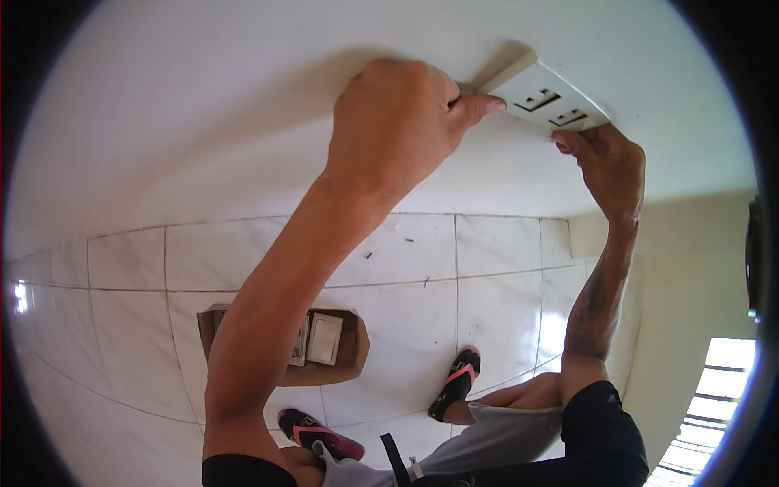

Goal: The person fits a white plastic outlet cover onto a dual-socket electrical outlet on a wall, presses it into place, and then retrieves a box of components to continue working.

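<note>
White outlet plate [553, 89] in between: left grip [398, 122] pinching left end, right grip [610, 169] pinching right end.

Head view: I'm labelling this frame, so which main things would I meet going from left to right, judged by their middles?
Cardboard box, left hand, white outlet plate, right hand, bright barred window.

The rectangular white plastic outlet plate [549, 92] is showing black slots [540, 103]; the glossy white floor tiles [398, 321] are showing grey marbled veining; the cardboard box [326, 374] is showing brown; coral-pink straps [462, 377] are brightening the dark footwear [302, 420].
</note>
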The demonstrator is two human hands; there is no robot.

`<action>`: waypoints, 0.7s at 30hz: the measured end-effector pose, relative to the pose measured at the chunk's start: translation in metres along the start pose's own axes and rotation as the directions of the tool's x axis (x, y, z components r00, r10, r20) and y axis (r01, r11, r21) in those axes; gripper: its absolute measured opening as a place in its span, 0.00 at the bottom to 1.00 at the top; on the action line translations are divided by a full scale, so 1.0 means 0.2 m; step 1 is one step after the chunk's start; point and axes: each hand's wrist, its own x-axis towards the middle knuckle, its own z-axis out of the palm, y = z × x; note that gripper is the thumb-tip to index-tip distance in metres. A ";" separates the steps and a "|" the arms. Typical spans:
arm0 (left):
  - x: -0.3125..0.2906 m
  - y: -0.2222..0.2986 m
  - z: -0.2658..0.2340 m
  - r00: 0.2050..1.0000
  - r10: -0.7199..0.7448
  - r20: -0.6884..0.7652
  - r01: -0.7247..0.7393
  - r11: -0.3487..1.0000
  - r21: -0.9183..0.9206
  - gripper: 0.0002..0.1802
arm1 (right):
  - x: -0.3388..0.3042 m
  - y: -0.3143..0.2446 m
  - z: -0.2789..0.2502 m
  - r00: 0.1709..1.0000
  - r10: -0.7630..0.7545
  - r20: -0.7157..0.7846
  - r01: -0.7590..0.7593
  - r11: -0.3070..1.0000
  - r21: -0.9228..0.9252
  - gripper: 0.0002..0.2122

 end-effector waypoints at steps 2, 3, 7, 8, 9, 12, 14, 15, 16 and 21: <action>0.01 0.00 0.00 0.999 0.039 -0.021 -0.039 0.999 0.006 0.34 | 0.00 0.01 0.01 1.000 -0.013 -0.004 0.013 0.999 0.050 0.09; 0.01 -0.01 0.01 0.999 0.049 -0.014 -0.049 0.999 0.019 0.34 | 0.00 0.02 0.01 1.000 -0.018 -0.007 0.018 0.997 0.076 0.09; 0.03 0.03 -0.03 0.997 -0.017 0.079 0.014 0.999 0.037 0.36 | 0.02 0.02 0.00 1.000 -0.023 0.019 0.021 0.993 0.115 0.09; 0.04 0.05 -0.04 0.989 -0.077 0.128 0.072 0.996 0.047 0.34 | 0.01 0.01 0.00 0.999 -0.045 0.011 0.043 0.990 0.133 0.09; 0.06 0.08 -0.06 0.975 -0.139 0.175 0.130 0.990 0.062 0.32 | 0.01 0.02 0.00 0.998 -0.067 0.003 0.065 0.987 0.150 0.09; 0.06 0.13 -0.08 0.948 -0.223 0.227 0.211 0.974 0.079 0.32 | 0.01 0.05 0.03 0.995 -0.087 -0.041 0.094 0.973 0.213 0.09; 0.07 0.14 -0.09 0.941 -0.225 0.252 0.203 0.973 0.112 0.33 | 0.00 0.06 0.04 0.995 -0.078 -0.055 0.088 0.976 0.201 0.10; 0.08 0.16 -0.10 0.938 -0.215 0.271 0.181 0.973 0.146 0.33 | -0.01 0.07 0.04 0.995 -0.081 -0.064 0.093 0.973 0.212 0.10; 0.09 0.16 -0.11 0.935 -0.209 0.287 0.160 0.970 0.182 0.33 | -0.01 0.07 0.04 0.994 -0.086 -0.071 0.100 0.969 0.225 0.10; 0.06 0.14 -0.09 0.954 -0.144 0.264 0.107 0.983 0.150 0.34 | -0.01 0.09 0.06 0.998 -0.048 -0.047 0.062 0.925 0.375 0.11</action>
